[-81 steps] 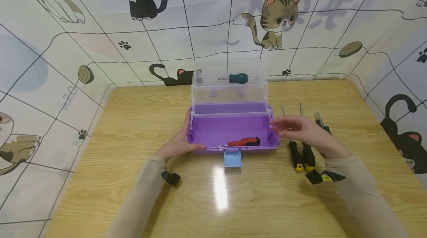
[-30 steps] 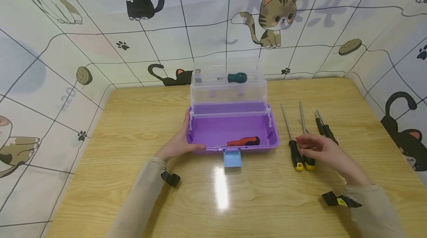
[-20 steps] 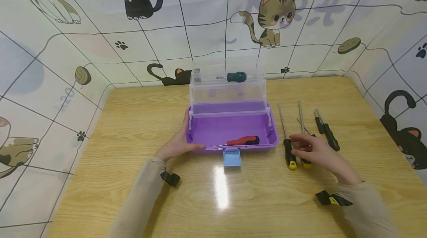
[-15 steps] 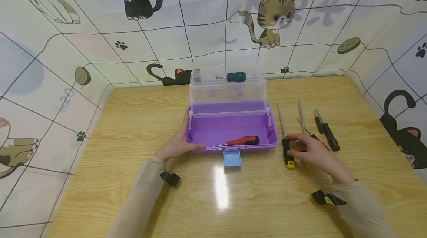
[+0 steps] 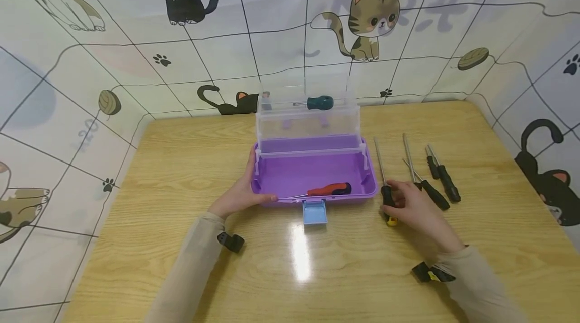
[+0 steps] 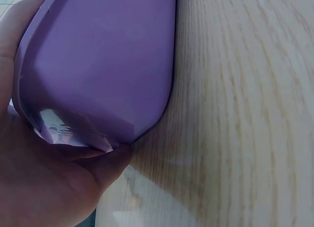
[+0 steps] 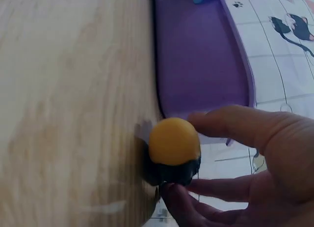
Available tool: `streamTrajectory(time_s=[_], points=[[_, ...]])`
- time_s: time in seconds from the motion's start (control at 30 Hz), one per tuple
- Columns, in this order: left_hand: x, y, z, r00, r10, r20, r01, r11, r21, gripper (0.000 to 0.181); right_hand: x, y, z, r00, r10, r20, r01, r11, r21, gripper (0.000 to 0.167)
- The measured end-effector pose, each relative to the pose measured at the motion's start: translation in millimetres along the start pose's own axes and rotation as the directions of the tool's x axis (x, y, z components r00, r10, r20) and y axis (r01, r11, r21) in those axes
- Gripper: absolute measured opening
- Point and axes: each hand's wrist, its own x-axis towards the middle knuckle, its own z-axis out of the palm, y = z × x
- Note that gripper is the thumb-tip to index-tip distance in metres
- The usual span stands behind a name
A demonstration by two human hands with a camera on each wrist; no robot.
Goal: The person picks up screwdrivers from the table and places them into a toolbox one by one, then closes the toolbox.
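Note:
An open purple toolbox [image 5: 294,171] stands at the middle of the table. My left hand [image 5: 237,197] grips its left end, thumb on the front rim; in the left wrist view the fingers bend around the purple wall [image 6: 103,55]. My right hand [image 5: 417,210] pinches the black handle of a long screwdriver [image 5: 386,194] just right of the box, its shaft pointing away. The right wrist view shows the handle's yellow end [image 7: 174,141] between thumb and fingers. Inside the box lies a red and black screwdriver [image 5: 330,189].
A teal-handled screwdriver [image 5: 319,102] lies in the raised clear tray and lid section. Several black-handled screwdrivers [image 5: 436,194] lie right of my right hand, some crossing. A light blue latch [image 5: 314,212] hangs at the box front. Cat-printed sheeting [image 5: 281,36] surrounds the table.
My right hand moved from the box's right end to the screwdrivers, then leftward, and now holds one. That screwdriver has shifted left toward the box. My left hand stays put.

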Motion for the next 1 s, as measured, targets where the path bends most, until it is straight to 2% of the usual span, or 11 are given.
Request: streamTrajectory(time_s=[0.13,0.3,0.53,0.67,0.83,1.0], points=[[-0.4,1.1,0.9,1.000,-0.009,0.002,0.009,1.000,-0.001,0.127,-0.9,-4.3,2.3,0.999,0.043,0.005,-0.043,0.995,-0.087,0.077],[-0.9,1.4,0.9,1.000,-0.019,-0.001,0.019,1.000,0.000,0.128,0.0,-6.5,4.1,0.998,0.059,-0.023,-0.060,0.994,-0.087,0.069],[-0.7,2.3,0.6,1.000,-0.011,0.001,0.011,1.000,-0.005,0.128,-2.5,-5.5,7.6,0.991,0.100,-0.084,-0.097,0.995,0.037,0.056],[-0.4,1.1,0.6,1.000,-0.016,-0.001,0.016,1.000,0.001,0.127,-3.1,-3.7,9.1,0.986,0.107,-0.127,-0.091,0.988,0.124,0.049],[4.7,-13.9,0.5,1.000,0.008,-0.004,-0.008,0.999,-0.049,0.130,-2.9,0.0,10.4,0.971,0.091,-0.222,-0.059,0.988,0.145,0.040],[10.1,-33.6,-0.1,1.000,0.018,-0.018,-0.019,0.999,-0.036,0.132,-1.9,1.2,7.8,0.950,0.093,-0.300,-0.040,0.983,0.179,0.039]])
